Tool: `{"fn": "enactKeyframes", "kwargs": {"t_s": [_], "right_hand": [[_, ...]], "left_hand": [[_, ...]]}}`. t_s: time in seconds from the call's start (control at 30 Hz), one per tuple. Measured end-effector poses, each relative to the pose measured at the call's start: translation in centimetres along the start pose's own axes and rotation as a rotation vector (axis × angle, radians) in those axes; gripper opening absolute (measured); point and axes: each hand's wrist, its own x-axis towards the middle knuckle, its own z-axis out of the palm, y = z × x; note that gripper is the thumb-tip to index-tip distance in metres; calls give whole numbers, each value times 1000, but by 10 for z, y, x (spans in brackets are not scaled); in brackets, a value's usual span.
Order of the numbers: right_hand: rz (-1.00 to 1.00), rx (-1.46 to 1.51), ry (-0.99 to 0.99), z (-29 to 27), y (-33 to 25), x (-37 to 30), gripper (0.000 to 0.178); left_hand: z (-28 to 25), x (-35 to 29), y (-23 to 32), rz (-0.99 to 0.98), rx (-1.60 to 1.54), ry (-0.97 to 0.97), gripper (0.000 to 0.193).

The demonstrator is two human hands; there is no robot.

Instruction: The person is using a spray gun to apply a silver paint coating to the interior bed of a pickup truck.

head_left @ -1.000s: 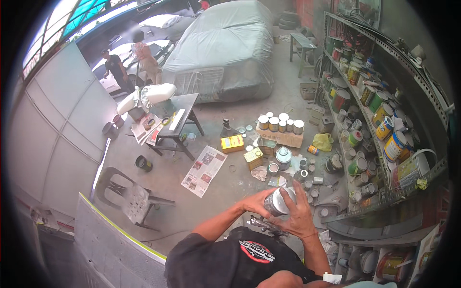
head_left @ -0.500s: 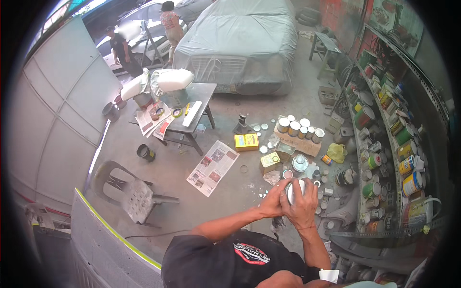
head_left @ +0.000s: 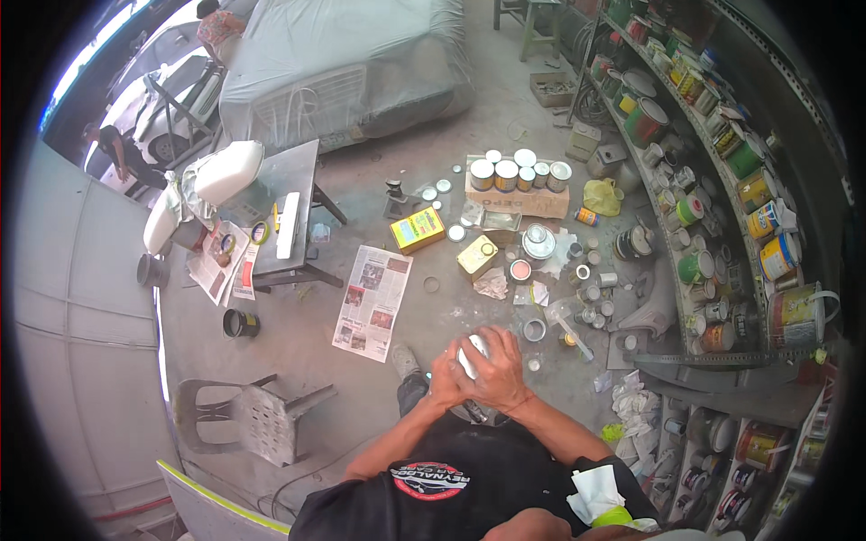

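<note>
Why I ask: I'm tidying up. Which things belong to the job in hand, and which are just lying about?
In hand:
White-topped container, between left hand and right hand
Metal piece below it

Seemingly just lying about:
Newspaper sheet on the floor
Plastic chair
Dark bucket near the chair

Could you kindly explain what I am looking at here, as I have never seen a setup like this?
There is no robot here: these are a person's own bare hands. A wide fisheye camera worn on the head looks down, so straight edges bend near the rim.

The left hand and right hand together clasp a round container with a pale top; their fingers hide much of it.

On the floor ahead lie a newspaper sheet and a yellow tin, with white-lidded cans grouped at a cardboard box. Shelves of cans stand to the right, and a covered car is behind.
</note>
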Motion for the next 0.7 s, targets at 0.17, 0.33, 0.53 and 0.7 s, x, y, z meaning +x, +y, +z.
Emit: {"fn": "enactKeyframes", "kwargs": {"t_s": [0.17,0.33,0.53,0.7], "right_hand": [[-84,61,-146,71,5,52,32],[324,374,-89,146,10,109,30],[1067,1135,599,177,89,88,46],[1571,1222,659,232,170,-4,43]], "left_hand": [[-62,45,-89,125,-76,-184,70],[-129,92,-137,-96,-73,-274,81],[-158,134,-195,-50,-95,-216,85],[-146,137,-250,-95,-31,-147,81]]}}
